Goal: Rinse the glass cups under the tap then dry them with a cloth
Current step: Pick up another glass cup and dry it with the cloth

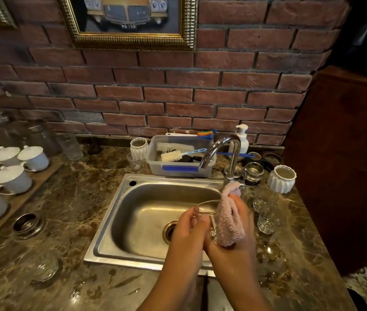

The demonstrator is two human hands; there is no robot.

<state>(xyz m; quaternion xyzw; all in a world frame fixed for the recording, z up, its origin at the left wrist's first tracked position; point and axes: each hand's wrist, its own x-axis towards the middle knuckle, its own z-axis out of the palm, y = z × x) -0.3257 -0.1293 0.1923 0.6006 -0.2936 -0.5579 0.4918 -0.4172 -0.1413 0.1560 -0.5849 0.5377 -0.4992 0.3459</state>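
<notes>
Over the right side of the steel sink [119, 212], my left hand [189, 227] grips a clear glass cup [206, 208] by its side. My right hand [238, 223] holds a pink cloth [229, 216] pressed against the cup's right wall; the cloth drapes over my fingers and hides most of the cup's body. The chrome tap [223, 151] arches above the sink with no water visible from its spout. Clear glass cups [265, 212] stand on the counter right of the sink. Another glass [47, 267] sits on the counter at the front left.
A plastic tub [178, 169] of brushes stands behind the sink, with a soap pump [243, 140] and white ribbed holders [282, 178] nearby. White lidded cups [13, 178] fill a wooden tray on the left. A metal ring [28, 223] lies on the marble counter.
</notes>
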